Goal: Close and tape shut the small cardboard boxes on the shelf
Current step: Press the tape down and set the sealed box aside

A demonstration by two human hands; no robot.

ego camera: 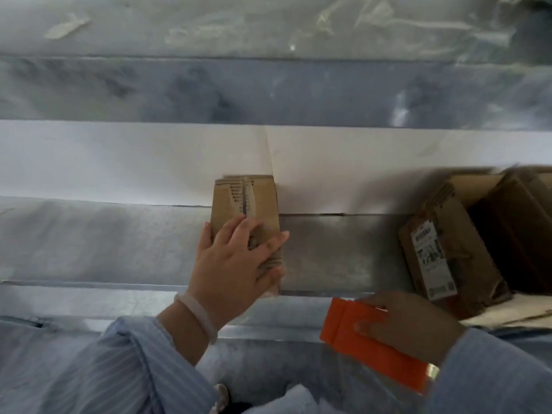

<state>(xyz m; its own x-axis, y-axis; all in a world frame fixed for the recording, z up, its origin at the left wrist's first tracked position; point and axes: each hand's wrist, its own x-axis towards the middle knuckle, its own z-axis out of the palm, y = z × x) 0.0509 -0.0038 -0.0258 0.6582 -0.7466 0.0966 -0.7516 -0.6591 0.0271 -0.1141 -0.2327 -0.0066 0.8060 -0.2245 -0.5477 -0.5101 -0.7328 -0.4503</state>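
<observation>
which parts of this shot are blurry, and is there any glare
Head view, right side: motion blur smears the stacked boxes and the right hand gripping the orange tape dispenser; head view, centre: the small box under the left hand is sharper; head view, top: pale glare patches on the crinkled plastic film.

A small brown box [239, 204] is lying flat on the grey metal shelf [104, 240]. Its top flaps are folded shut and are meeting in a line down the middle. Its far end is sitting on white paper [119, 162]. The left hand [236, 264] is resting on its near half. The right hand [412, 324] is holding an orange tape holder [343, 330]. Off to the right, another brown box [466, 252] with a white label [433, 261] is leaning at a tilt beside a darker box [519, 222].
</observation>
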